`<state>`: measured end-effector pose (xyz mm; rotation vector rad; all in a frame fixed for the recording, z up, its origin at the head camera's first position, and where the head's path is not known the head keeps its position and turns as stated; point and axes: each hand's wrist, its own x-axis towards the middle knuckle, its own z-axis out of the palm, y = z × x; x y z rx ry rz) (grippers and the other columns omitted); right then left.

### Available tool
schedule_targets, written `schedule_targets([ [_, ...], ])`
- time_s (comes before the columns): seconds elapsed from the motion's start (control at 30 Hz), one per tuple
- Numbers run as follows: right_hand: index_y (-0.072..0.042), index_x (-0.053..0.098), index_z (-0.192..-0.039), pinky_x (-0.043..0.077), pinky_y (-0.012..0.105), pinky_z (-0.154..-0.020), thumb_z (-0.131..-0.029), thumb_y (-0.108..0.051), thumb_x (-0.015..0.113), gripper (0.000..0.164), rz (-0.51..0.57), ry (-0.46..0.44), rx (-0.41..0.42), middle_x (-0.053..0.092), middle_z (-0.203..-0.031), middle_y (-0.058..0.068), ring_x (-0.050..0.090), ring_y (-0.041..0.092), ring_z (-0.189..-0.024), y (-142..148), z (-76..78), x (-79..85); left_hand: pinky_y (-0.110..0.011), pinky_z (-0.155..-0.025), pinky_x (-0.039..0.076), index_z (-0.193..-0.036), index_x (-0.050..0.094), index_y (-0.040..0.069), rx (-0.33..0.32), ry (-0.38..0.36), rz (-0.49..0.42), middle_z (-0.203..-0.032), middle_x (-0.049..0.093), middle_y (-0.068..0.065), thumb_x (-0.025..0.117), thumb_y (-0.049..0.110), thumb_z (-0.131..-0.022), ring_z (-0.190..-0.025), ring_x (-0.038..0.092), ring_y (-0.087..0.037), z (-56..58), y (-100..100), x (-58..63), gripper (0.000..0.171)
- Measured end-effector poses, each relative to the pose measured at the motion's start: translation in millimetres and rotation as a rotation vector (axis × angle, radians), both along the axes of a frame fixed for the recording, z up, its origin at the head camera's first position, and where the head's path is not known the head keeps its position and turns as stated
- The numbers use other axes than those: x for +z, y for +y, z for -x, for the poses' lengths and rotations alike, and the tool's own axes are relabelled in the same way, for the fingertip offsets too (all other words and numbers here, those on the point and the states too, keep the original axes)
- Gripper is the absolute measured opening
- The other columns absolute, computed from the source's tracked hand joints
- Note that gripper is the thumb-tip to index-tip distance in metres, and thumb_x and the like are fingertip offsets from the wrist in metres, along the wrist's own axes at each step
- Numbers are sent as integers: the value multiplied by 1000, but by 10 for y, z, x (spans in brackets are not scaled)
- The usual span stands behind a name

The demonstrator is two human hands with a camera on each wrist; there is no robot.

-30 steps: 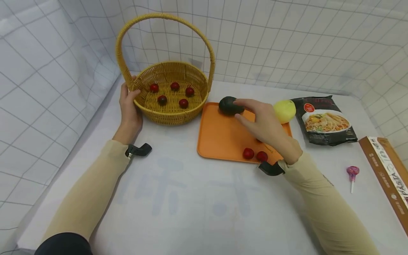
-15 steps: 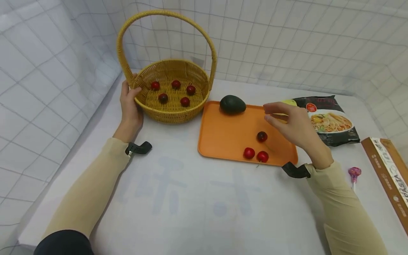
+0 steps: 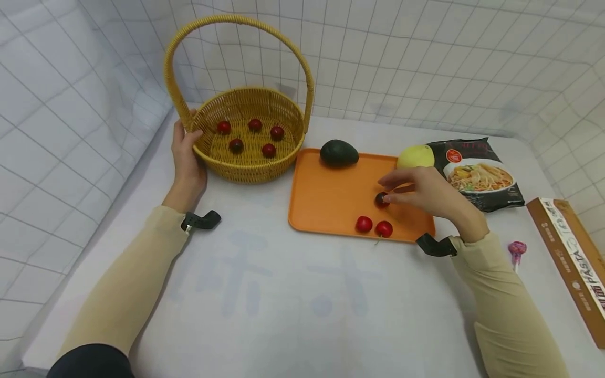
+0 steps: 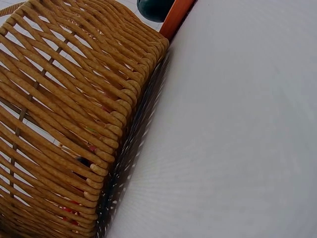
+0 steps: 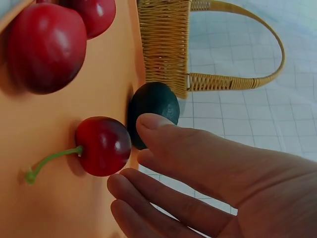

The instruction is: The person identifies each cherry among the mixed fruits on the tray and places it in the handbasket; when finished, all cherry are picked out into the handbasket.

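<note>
My left hand [image 3: 187, 157] grips the rim of the yellow wicker basket [image 3: 255, 174] at the left base of its handle, thumb over the edge. Several cherries [image 3: 269, 150] lie inside. To the right is an orange tray [image 3: 321, 205]. Over the tray, my right hand [image 3: 425, 191] has thumb and fingers spread around a dark cherry [image 5: 103, 146]. The right wrist view shows this cherry resting on the tray, its green stem pointing away from the fingertips. Two redder cherries [image 3: 373, 227] sit near the tray's front edge. The left wrist view shows mostly the basket's woven side [image 4: 64, 109].
An avocado [image 3: 338, 153] lies at the tray's back left corner, and a yellow-green round fruit [image 3: 416, 157] at its back right. Farther right are a black noodle packet [image 3: 479, 176], a lollipop [image 3: 517, 249] and a brown pasta box [image 3: 567, 262]. White grid-patterned cloth [image 3: 378, 63] rises behind.
My right hand has moved off from beside the avocado, rightward and toward me, then down to the dark cherry. My left hand stays on the basket.
</note>
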<state>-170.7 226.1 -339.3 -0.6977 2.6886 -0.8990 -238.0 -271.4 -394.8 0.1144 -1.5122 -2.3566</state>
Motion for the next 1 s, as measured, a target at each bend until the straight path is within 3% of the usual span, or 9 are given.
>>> schedule_targets([
  [0.23, -4, 77, -121, 56, 51, -100, -91, -8, 83, 31, 16, 5, 53, 78, -116, 9, 73, 27, -111, -4, 16, -151, -34, -119, 31, -148, 55, 22, 0, 0, 36, -149, 53, 0, 54, 12, -99, -142, 45, -19, 12, 34, -92, 49],
  [0.4, -6, 79, -115, 59, 48, -95, -90, -7, 84, 26, 23, 19, 44, 80, -108, 6, 75, 24, -104, -19, 28, -224, -35, -118, 32, -145, 57, 22, 9, 13, 39, -147, 53, -1, 54, 11, -98, -139, 46, -20, -6, 48, -100, 47],
  [0.63, -5, 79, -114, 60, 46, -93, -89, -8, 84, 25, 53, 58, -11, 79, -106, 9, 75, 25, -105, -139, 49, -237, -33, -118, 32, -145, 57, 21, 3, 25, 30, -146, 54, -1, 55, 11, -98, -139, 46, -19, 0, 5, -13, 48],
  [1.0, -2, 77, -121, 59, 48, -94, -90, -8, 84, 33, 106, 118, -91, 79, -111, 14, 75, 31, -107, -193, 48, -272, -32, -121, 31, -147, 55, 20, -4, 18, 6, -149, 53, 0, 54, 9, -99, -142, 46, -18, 6, 5, -38, 49],
])
